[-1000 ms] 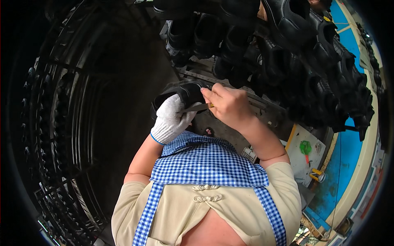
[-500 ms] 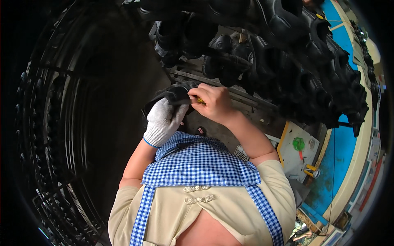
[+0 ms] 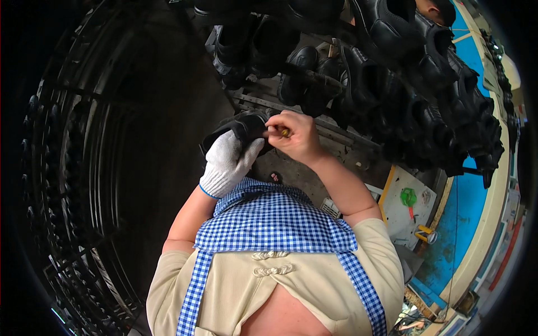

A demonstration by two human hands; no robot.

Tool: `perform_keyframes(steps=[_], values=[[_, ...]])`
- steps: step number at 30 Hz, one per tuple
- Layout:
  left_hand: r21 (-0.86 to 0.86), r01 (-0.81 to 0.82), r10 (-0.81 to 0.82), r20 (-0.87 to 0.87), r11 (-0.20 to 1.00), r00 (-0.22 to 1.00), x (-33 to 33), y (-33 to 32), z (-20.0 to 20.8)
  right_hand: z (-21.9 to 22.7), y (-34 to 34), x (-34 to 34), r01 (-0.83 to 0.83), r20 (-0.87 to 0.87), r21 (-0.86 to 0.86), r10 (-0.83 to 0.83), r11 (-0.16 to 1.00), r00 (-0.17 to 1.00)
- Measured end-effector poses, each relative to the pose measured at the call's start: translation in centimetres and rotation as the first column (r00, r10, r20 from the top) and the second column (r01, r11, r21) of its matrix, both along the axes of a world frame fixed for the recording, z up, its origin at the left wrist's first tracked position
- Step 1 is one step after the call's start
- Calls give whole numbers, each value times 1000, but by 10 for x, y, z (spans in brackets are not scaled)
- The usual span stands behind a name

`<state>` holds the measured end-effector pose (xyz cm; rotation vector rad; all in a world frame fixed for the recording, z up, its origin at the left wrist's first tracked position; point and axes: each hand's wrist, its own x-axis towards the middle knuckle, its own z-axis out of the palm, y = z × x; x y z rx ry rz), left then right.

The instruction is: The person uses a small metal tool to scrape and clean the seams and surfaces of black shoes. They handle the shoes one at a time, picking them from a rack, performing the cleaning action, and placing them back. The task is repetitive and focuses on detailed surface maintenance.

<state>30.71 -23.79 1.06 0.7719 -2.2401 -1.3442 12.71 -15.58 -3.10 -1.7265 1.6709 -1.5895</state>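
Observation:
My left hand [image 3: 225,158], in a white knitted glove with a blue hem, is closed around a black shoe [image 3: 246,127] and holds it up in front of my apron. Bare, my right hand [image 3: 296,134] is at the shoe's right end, its fingers curled round a small tool with a yellow handle [image 3: 285,133]. The handle's end sticks out of the fist. What the tool's tip touches is hidden by my fingers, so its exact kind does not show.
Rows of black shoes [image 3: 386,67] hang on a rack ahead and to the right. On the right stand a white board [image 3: 403,196] with a green round item [image 3: 408,196], a yellow tape roll [image 3: 425,233], and a blue conveyor [image 3: 468,218]. Dark racks [image 3: 67,168] line the left.
The shoe and my gloved left hand have shifted slightly right. My right hand has turned a little, showing more of the yellow handle. A person's head appears at the top right.

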Motion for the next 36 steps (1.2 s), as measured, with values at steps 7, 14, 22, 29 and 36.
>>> perform_keyframes(steps=[7,14,22,29,36], values=[[-21,-53,51,-69,998,996,-2,13,3,16,11,-21,-364,380,302,239,881,894],[-161,-62,53,-61,985,997,7,14,-36,24,30,-26,-460,191,601,441,654,877],[303,-212,174,148,929,974,26,-28,-36,-89,110,-28,-316,299,931,112,184,948],[-123,651,-627,186,749,756,3,-8,-72,-126,97,24,-686,890,300,-454,663,-49],[-287,625,-482,436,726,760,-14,-3,-81,-153,91,53,-538,897,229,-391,811,-207]])
